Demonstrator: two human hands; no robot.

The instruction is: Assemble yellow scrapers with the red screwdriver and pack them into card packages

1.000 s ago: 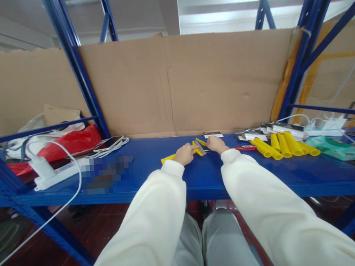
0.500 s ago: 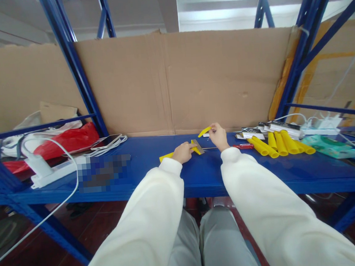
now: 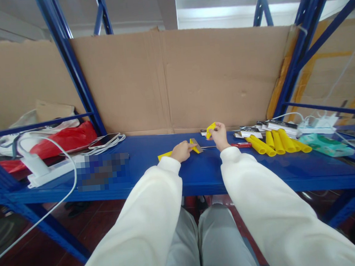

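Note:
My left hand is closed around the handle of a yellow scraper. Its yellow head and grey metal blade stick out to the right of my fingers. Raised a little higher, my right hand pinches a small flat yellow plastic piece, which is apart from the scraper. On the shelf below that hand lies a screwdriver with a red handle. Its thin shaft points left toward the blade and is partly covered by my right hand.
Several yellow tubes lie at right, with small white-and-black boxes behind and a green soft pack beside them. At left are a phone, a white power strip and a red bag. Cardboard backs the blue shelf.
My right hand has turned the yellow piece, so more of its flat face shows. The left hand keeps the scraper in nearly the same place. The view has shifted slightly.

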